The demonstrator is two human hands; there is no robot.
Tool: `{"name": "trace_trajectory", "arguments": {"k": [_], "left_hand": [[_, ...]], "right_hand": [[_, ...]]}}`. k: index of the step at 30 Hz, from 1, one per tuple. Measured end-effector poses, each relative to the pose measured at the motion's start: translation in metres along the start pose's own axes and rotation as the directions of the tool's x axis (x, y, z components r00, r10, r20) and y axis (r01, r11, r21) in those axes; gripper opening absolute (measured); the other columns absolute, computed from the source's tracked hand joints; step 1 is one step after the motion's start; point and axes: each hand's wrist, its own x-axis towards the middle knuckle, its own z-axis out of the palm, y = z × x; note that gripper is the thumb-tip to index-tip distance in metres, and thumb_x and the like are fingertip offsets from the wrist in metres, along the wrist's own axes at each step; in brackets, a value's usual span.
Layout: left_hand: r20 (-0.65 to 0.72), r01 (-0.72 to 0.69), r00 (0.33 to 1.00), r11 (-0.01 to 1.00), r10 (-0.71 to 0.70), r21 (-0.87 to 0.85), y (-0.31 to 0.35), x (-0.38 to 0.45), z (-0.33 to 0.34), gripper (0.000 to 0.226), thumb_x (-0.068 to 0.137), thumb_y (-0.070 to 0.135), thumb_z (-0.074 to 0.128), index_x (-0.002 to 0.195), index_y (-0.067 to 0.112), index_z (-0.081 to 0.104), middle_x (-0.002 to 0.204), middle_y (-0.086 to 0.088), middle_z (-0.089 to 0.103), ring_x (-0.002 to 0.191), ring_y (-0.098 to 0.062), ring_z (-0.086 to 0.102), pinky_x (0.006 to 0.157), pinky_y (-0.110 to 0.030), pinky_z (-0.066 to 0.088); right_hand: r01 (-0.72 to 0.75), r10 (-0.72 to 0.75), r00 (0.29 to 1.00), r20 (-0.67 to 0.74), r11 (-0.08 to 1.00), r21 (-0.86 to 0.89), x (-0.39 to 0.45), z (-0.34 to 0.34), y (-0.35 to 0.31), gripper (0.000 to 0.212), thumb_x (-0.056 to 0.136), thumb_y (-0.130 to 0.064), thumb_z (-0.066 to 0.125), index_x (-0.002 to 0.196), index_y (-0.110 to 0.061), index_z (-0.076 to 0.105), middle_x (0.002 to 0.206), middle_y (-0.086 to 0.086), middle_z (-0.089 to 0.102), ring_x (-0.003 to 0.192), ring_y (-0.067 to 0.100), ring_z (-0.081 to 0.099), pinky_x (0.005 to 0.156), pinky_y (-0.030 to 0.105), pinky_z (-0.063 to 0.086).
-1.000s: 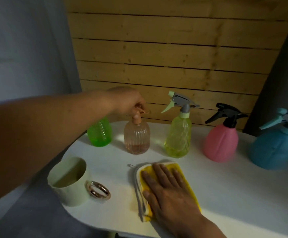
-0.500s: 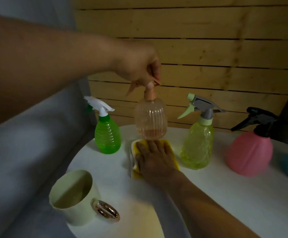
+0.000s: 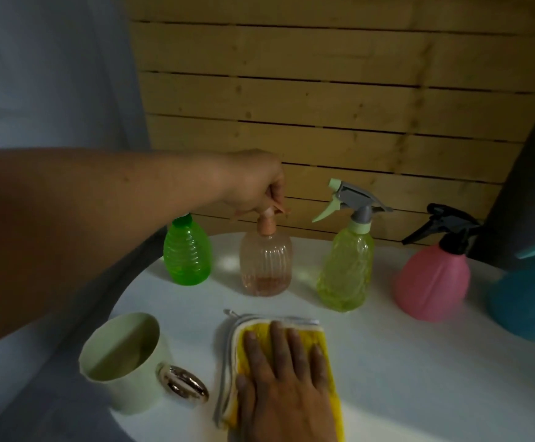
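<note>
A clear peach-tinted pump bottle (image 3: pixel 266 266) stands on the white table (image 3: pixel 419 362) with a little liquid at its bottom. My left hand (image 3: pixel 256 183) reaches over from the left and grips its peach pump head from above. My right hand (image 3: pixel 287 381) lies flat, fingers straight, on a folded yellow cloth (image 3: pixel 320 342) with a white and grey edge, in front of the bottle.
A green bottle (image 3: pixel 187 250) stands left of the pump bottle, its top hidden by my arm. To the right stand a yellow-green spray bottle (image 3: pixel 346 269), a pink one (image 3: pixel 432 279) and a blue one (image 3: pixel 528 301). A pale mug (image 3: pixel 125 362) with a shiny handle sits front left. A wooden slat wall runs behind.
The pump bottle, lifted half a second ago, now stands on the table again under my left hand. My right hand has drawn the cloth back toward me from beneath the bottle's spot.
</note>
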Motion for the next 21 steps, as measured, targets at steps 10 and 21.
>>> {"name": "trace_trajectory", "arguments": {"k": [10,21], "left_hand": [[0.000,-0.017,1.000,0.999,0.017,-0.038,0.004,0.004,0.015,0.017,0.081,0.018,0.086,0.090,0.028,0.075,0.068,0.017,0.066,0.051,0.006,0.056,0.052,-0.016,0.039],[0.146,0.068,0.987,0.998,-0.066,-0.014,0.014,-0.004,-0.004,0.048,0.086,0.025,0.084,0.129,0.016,0.066,0.107,0.004,0.074,0.059,0.008,0.065,0.082,-0.029,0.057]], "right_hand": [[0.035,-0.035,0.998,-0.053,0.999,0.003,0.001,-0.002,0.004,0.056,0.077,-0.057,0.048,0.120,-0.033,0.075,0.132,0.008,0.069,0.116,0.033,0.069,0.109,0.050,0.025],[-0.021,0.016,0.973,-0.230,1.000,-0.019,-0.009,-0.002,0.031,0.055,0.080,-0.057,0.047,0.119,-0.033,0.076,0.132,0.007,0.069,0.119,0.031,0.068,0.103,0.055,0.033]]}}
